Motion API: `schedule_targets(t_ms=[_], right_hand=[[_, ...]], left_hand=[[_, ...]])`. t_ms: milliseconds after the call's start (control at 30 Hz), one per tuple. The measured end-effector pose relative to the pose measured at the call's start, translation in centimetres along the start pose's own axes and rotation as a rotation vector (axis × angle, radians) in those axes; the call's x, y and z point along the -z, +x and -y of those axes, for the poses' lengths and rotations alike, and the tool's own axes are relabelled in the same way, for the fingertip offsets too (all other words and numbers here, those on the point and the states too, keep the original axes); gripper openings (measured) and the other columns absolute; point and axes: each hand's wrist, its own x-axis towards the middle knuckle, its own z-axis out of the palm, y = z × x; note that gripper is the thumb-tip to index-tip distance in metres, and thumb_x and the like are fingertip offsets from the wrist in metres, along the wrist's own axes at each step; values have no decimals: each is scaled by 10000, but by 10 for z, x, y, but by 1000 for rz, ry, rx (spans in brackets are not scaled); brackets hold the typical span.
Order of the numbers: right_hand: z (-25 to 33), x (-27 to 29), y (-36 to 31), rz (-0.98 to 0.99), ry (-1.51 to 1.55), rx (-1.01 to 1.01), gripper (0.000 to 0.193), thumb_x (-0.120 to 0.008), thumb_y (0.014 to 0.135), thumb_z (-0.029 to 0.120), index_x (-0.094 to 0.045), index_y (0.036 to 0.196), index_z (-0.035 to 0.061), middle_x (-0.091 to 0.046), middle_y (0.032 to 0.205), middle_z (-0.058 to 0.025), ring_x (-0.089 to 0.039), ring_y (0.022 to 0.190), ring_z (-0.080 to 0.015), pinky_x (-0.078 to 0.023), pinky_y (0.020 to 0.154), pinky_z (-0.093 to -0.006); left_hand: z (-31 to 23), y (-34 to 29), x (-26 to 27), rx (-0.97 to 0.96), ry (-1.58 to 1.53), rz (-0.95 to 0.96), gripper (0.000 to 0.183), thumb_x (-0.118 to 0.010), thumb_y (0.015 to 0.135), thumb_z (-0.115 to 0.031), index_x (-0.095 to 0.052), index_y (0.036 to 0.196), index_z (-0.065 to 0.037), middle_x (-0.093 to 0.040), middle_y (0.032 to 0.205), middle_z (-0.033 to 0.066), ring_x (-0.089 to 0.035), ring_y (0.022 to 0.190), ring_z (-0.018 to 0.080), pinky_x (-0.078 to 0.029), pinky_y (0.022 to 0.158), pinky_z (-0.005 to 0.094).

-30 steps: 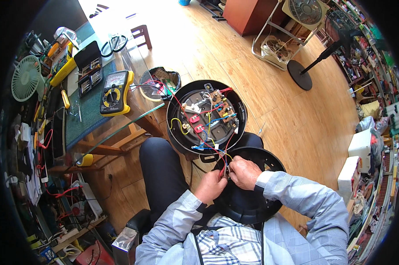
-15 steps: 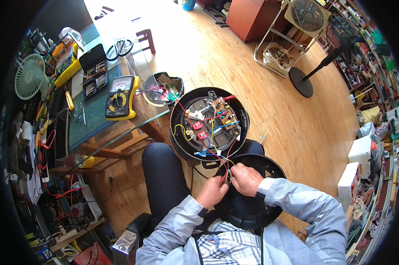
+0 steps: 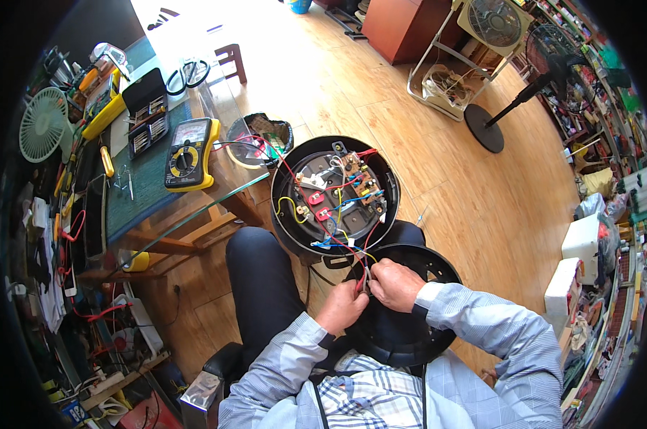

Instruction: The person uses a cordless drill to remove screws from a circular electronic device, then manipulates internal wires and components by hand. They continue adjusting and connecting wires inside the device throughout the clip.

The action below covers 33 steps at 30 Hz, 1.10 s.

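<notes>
On my lap stands a round black appliance housing [image 3: 282, 227], open at the top, with a circuit board [image 3: 363, 181] and coloured wires inside. A bundle of red, yellow and blue wires [image 3: 359, 255] runs over its near rim to my hands. My left hand [image 3: 342, 306] is closed, pinching a red piece among these wires; its exact kind is hidden by my fingers. Close beside it, my right hand [image 3: 396, 286] pinches the wires, fingertips nearly touching the left's. Under both hands lies a round black plastic cover [image 3: 402, 350] with slots.
At left, a glass-topped table [image 3: 194, 193] carries a yellow-and-black analog multimeter [image 3: 188, 156], a screwdriver bit case [image 3: 148, 121] and a small fan [image 3: 44, 125]. A waste bin [image 3: 273, 132] stands beside it. Fans and cluttered shelves line the right side.
The whole view has shifted slightly left. Both hands keep their pinch on the wires, with only a small movement of the fingers.
</notes>
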Motion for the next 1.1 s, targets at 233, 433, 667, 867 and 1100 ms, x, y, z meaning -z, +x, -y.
schedule_targets(t_ms=[233, 433, 667, 867, 1100], right_hand=[[-1, -4, -3, 18, -73, 2, 260, -710, 994, 261, -766, 1037, 11, -679, 1119, -270, -715, 1044, -496, -590, 930, -577], [-1, -5, -3, 3, -78, 12, 242, -709, 1010, 242, -737, 1030, 3, -679, 1114, -267, -712, 1034, -507, -585, 921, -589], [-7, -10, 0, -48, -33, 52, 267, -620, 1055, 199, -674, 1021, -60, -690, 1093, -345, -719, 1011, -554, -584, 898, -617], [-13, -11, 2, -57, 24, 31, 241, -642, 1062, 177, -656, 1021, -60, -667, 1028, -305, -687, 1011, -523, -565, 905, -576], [-4, -3, 5, -22, 170, -13, 273, -607, 1048, 158, -697, 954, -83, -725, 907, -348, -741, 958, -545, -593, 850, -587]], left_hand=[[-6, -2, 4, -13, -36, 17, 312, -716, 958, -233, -715, 976, 79, -733, 850, 296, -755, 820, 458, -577, 762, 522], [5, 2, -2, -8, 4, 21, 297, -708, 960, -219, -714, 980, 78, -734, 844, 285, -755, 807, 438, -578, 761, 513], [12, 3, -4, -7, -26, 17, 257, -703, 969, -189, -721, 959, 67, -727, 802, 259, -743, 749, 377, -575, 730, 485], [1, 3, 2, -34, -16, 16, 280, -684, 987, -197, -683, 913, 74, -690, 764, 273, -720, 706, 377, -554, 694, 504], [1, 3, 3, -38, -6, 23, 279, -680, 996, -194, -680, 935, 78, -685, 805, 299, -697, 759, 431, -545, 713, 527]])
